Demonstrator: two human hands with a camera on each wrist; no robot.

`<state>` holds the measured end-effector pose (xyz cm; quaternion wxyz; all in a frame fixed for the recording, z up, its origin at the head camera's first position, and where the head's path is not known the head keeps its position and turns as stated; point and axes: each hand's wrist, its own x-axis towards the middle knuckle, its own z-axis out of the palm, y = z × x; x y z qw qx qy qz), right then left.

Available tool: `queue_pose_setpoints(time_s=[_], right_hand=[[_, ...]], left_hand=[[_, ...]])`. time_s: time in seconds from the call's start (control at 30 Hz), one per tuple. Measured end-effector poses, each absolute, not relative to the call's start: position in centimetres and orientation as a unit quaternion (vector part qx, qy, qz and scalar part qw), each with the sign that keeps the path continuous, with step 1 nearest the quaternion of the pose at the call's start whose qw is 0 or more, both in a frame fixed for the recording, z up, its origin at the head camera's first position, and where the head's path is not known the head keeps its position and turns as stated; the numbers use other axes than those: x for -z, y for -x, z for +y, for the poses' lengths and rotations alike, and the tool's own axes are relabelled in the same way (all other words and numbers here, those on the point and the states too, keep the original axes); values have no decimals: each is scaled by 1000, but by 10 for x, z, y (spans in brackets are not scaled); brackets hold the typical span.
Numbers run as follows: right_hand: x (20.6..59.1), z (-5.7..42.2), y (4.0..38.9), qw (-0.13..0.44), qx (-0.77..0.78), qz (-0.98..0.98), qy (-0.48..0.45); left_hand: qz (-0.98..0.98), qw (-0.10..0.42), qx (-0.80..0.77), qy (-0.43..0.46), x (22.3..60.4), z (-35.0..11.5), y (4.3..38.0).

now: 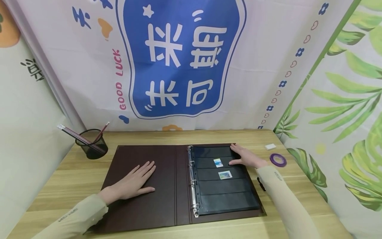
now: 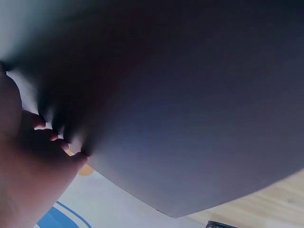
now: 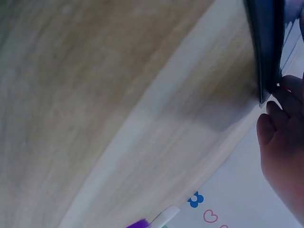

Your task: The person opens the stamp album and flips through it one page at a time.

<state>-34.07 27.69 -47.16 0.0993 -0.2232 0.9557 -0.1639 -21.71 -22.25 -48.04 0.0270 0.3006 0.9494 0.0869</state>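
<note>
Pale beige sleeves reach in from the bottom of the head view, nearest the camera, over a light wood-grain table. Between them lies a dark maroon ring-binder album, spread open, with a silvery metal ring strip holding a glossy black page of horizontal pockets. On that page sit a small blue-and-white stamp and, just below and to its right, a small pale-bordered green-and-blue stamp. The left hand rests on the bare left cover, its fingers extended and its thumb spread away. The right hand lies at the page's upper right edge, fingers extended toward the corner and thumb apart, pointing toward the upper stamp. Beyond the left cover stands a round black mesh cup with striped pencils leaning in it; past the right hand are a small white block and a purple tape roll. From the left wrist, the dark cover fills most of the view, fingertips touching it. From the right wrist, fingers meet the album's dark edge, and the table spreads broadly beside it.
</note>
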Motion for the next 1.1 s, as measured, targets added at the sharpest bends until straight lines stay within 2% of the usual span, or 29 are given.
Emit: queue_pose_setpoints(time_s=[0.37, 1.1], right_hand=[[472, 279, 339, 99, 159, 957, 220], [471, 274, 340, 62, 164, 954, 244]], left_hand=[[950, 21, -91, -297, 486, -223, 218], [951, 22, -100, -293, 489, -225, 218]])
